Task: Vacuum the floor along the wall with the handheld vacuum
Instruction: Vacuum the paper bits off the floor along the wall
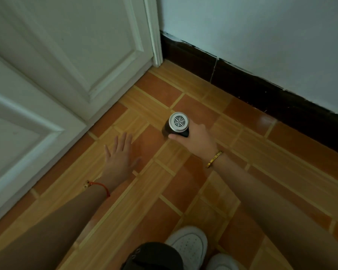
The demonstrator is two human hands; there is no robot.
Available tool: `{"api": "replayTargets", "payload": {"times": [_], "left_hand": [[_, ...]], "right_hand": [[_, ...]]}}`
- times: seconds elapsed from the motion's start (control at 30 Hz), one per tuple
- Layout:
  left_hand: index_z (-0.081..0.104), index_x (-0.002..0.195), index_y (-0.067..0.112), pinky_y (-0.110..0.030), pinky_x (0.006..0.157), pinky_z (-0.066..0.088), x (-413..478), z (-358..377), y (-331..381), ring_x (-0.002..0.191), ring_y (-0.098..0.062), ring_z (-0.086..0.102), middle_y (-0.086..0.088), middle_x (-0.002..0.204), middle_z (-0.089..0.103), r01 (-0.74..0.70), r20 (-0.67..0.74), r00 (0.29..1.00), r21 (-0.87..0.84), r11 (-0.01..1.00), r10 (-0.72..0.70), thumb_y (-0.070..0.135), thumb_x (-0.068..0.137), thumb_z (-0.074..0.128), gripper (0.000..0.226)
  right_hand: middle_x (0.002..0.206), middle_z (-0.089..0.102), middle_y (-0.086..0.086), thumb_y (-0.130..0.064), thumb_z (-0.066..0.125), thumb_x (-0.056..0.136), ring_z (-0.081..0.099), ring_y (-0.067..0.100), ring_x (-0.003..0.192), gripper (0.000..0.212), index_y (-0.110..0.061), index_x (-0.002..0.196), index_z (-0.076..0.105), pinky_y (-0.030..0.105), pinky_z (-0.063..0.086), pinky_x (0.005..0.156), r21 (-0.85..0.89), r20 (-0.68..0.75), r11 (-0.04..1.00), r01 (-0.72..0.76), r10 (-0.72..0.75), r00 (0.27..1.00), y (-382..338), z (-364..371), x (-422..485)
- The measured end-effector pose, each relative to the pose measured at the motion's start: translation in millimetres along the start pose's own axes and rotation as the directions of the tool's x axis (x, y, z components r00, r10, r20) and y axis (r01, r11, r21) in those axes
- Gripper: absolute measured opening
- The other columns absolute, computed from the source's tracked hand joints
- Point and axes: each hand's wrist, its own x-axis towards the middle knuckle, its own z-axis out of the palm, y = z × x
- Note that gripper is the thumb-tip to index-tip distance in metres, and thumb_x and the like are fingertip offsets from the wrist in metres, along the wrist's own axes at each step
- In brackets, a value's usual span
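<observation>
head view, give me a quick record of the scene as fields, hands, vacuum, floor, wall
right hand: right hand wrapped around the handheld vacuum
vacuum: dark body, round silver vented end facing the camera, pointing down at the floor
left hand: left hand open, fingers spread, holding nothing, low over the tiles
floor: orange and tan patterned floor tiles
wall: pale wall with a dark baseboard on the right
door: white panelled door on the left, meeting the wall at the corner
wrists: gold bracelet on the right, red string on the left

Orange-tan tiled floor (183, 191); dark skirting (261, 94); white door (66, 55).
</observation>
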Motion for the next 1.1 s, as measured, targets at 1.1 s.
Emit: {"api": "replayTargets", "payload": {"times": [1.1], "left_hand": [[-0.007,0.157,0.022,-0.057,0.119,-0.003,-56.3,15.6,-120.6,0.152,-0.028,-0.009,-0.001,0.165,-0.011,0.352,0.027,0.936,-0.105,0.930,-0.351,0.053,0.096,0.043,0.085]], "right_hand": [[0.116,0.070,0.000,-0.055,0.073,0.076,0.066,0.017,0.104,0.072,-0.015,0.132,0.052,0.035,0.057,0.084,0.106,0.281,0.932,0.347,-0.363,0.888,-132.7,161.7,71.1]]}}
